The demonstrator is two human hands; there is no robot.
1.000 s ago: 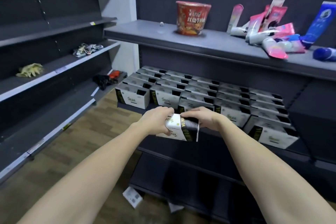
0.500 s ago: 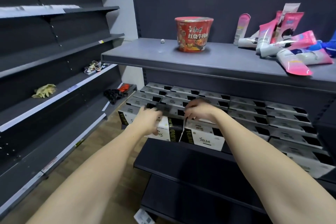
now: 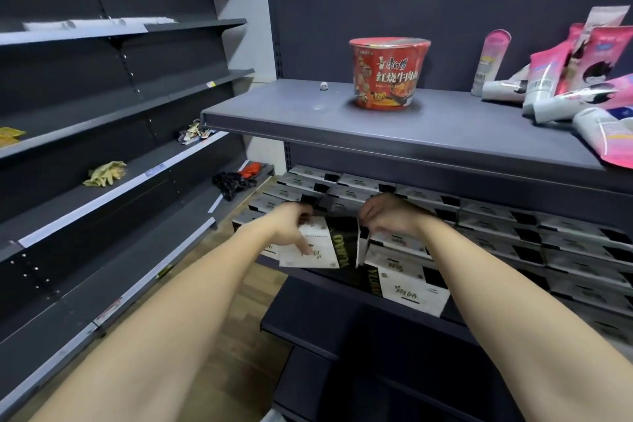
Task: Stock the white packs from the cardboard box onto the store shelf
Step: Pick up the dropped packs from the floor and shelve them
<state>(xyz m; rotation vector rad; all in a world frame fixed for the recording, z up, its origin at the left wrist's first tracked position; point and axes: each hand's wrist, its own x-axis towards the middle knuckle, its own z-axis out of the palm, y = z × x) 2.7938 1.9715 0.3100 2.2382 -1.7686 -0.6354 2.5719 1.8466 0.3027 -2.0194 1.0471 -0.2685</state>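
A white pack (image 3: 317, 247) with a black side panel is tilted at the front left of the middle shelf (image 3: 325, 277). My left hand (image 3: 291, 224) grips its left part, thumb lying across the white face. My right hand (image 3: 390, 216) curls over the pack's top right corner. Several rows of the same white packs (image 3: 496, 226) fill the shelf behind and to the right, and one front pack (image 3: 407, 288) sits just right of the held one. The cardboard box is out of view.
The grey upper shelf (image 3: 308, 113) overhangs the packs and carries a red noodle cup (image 3: 388, 74) and pink tubes (image 3: 565, 89). Dark shelving on the left holds yellow gloves (image 3: 104, 173) and a black bundle (image 3: 233, 181). A lower shelf (image 3: 318, 319) juts out below.
Both hands carried the pack up from in front of the shelf and into the front row. The camera moved closer to the shelf.
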